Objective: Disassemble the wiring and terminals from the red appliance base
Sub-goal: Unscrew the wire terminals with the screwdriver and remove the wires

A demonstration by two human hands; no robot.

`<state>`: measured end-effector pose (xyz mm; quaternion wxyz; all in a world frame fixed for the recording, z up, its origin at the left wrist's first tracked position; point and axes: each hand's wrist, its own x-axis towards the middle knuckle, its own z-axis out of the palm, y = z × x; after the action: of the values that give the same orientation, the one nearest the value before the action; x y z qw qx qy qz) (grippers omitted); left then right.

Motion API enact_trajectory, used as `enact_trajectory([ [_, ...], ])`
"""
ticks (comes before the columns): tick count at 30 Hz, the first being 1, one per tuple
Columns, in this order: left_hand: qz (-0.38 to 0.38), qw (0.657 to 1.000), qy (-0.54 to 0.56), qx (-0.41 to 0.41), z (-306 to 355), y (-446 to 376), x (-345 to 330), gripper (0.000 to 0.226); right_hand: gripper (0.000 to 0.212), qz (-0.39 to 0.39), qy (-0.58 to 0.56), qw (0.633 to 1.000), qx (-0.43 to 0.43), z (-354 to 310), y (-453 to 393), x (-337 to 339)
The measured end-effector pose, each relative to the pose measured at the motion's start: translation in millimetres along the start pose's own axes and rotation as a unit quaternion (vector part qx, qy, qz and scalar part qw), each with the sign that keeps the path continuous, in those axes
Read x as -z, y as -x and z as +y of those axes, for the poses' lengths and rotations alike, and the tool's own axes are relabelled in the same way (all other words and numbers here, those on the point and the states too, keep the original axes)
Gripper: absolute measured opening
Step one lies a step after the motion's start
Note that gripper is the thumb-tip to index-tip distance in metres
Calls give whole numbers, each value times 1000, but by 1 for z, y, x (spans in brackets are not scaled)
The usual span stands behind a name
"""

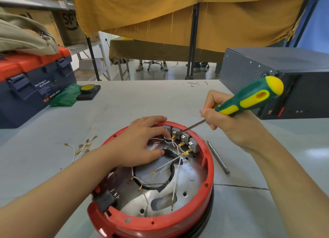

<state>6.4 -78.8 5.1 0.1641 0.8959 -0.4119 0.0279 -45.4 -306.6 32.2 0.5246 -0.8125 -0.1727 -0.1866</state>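
The red appliance base (179, 223) sits open side up on the grey table (124, 104), close to the person. Inside it lies a silver metal plate (187, 184) with a dark ring (170, 168) round a central opening, and white wires (175, 184) tipped with brass terminals (186, 152) run across it.

The left hand (142, 141) lies over the far left part of the base, fingers loosely spread and bent, the fingertips resting on the plate and on the wires near the rim; it seems to press rather than pinch, though the fingertips are partly hidden.

The right hand (226, 116) grips a screwdriver (249, 99) with a green and yellow handle, fingers and thumb curled round its lower end. The steel shaft slants down to the left, and its tip meets the row of grey terminal blocks (187, 139) set against the far inner wall of the base, at about the 2nd block from the left.

On the table just right of the base lies a loose metal bit (218, 156). To the left of the base lies a small bunch of removed wires (80, 148) with brass ends. Further left stands a blue and red toolbox (30, 84), with a green bag (65, 95) and a roll of tape (88, 88) beside it. A dark grey metal case (284, 74) stands at the right.
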Motion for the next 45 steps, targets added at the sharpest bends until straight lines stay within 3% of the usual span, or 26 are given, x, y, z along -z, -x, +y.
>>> enact_trajectory([
  [6, -4, 1000, 6, 1, 0, 0, -1, 35, 20, 8, -57, 998, -38, 11, -1, -7],
  [15, 4, 1000, 14, -2, -1, 0, -1, 32, 20, 56, -29, 998, 19, 4, 1, -2],
  [22, 12, 1000, 12, -5, -2, -1, -1, 32, 22, 19, 70, 995, 73, -11, 7, -9],
  [32, 3, 1000, -4, -9, -1, -1, -2, 35, 24, -23, 83, 993, 84, -15, 5, -10],
  [45, 0, 1000, -8, -8, 0, 0, -1, 36, 24, 70, -50, 996, 2, 9, -2, -7],
])
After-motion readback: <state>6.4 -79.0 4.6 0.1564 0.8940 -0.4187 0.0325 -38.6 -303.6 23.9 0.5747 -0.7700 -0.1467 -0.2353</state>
